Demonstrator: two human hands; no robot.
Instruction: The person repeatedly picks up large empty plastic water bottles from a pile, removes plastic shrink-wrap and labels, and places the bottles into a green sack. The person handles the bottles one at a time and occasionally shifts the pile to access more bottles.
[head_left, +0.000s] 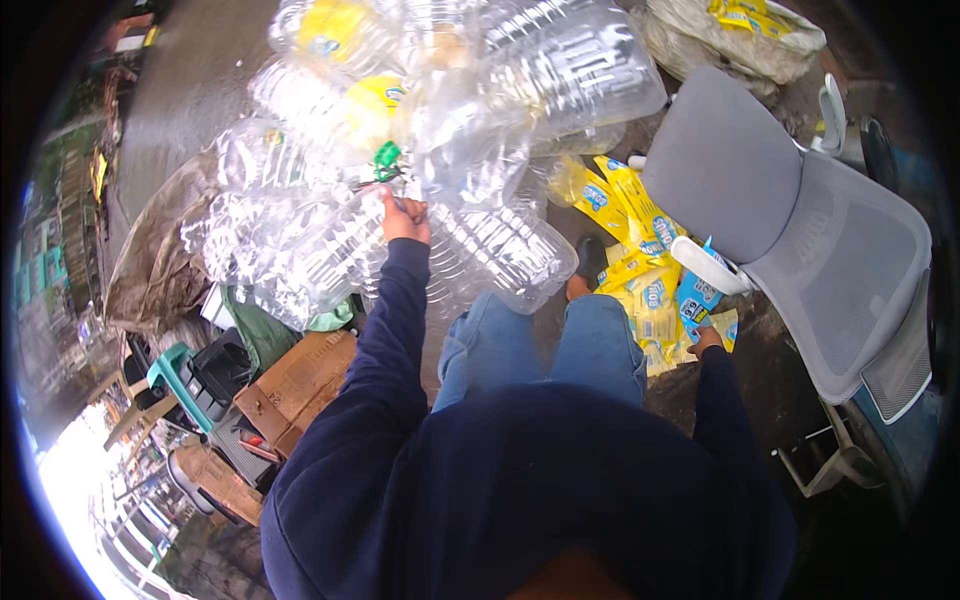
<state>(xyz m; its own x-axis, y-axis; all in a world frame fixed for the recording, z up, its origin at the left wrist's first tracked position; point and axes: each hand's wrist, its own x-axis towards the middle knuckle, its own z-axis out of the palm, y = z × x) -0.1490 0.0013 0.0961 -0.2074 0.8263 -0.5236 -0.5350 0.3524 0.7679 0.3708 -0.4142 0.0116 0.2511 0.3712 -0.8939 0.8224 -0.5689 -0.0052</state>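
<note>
My left hand (406, 219) is at the heap of large clear plastic bottles (510, 251), its fingers curled; whether it grips a bottle or something small cannot be made out. Just above it is a green piece (387, 159), perhaps a cap or handle. Low at the right, my right hand (705, 342) holds the lower end of a blue printed plastic label (697, 296). Many yellow and blue printed labels (649, 289) lie scattered on the ground beside my right leg. A yellow label (334, 30) shows on a bottle at the top of the heap.
A grey office chair (720, 161) lies tipped over at the right. Behind it stands a whitish sack (739, 45) with yellow labels on top. A brown sack (161, 247), a cardboard box (300, 386) and a teal plastic frame (180, 382) are at the left.
</note>
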